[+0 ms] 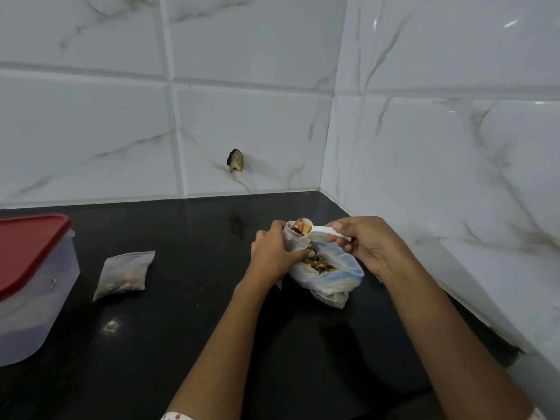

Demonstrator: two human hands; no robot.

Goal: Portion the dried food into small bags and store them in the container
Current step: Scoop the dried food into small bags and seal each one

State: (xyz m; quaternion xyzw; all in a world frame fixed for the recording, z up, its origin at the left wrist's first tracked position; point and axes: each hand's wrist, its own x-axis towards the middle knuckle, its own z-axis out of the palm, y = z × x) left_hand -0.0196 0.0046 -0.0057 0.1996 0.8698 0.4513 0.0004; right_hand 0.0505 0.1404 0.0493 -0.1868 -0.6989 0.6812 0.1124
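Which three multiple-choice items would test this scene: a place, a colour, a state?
1. Where is the filled small bag? A) on the counter, right of the container B) inside the container C) on a plate
2. What colour is the lid? A) blue B) red C) green
3. How is the spoon? A) empty B) heaped with dried food C) lying on the counter

Answers: 1 A, it lies on the dark counter; 2 B, the lid is red; 3 B, the right hand holds it heaped at the open small bag that the left hand grips.
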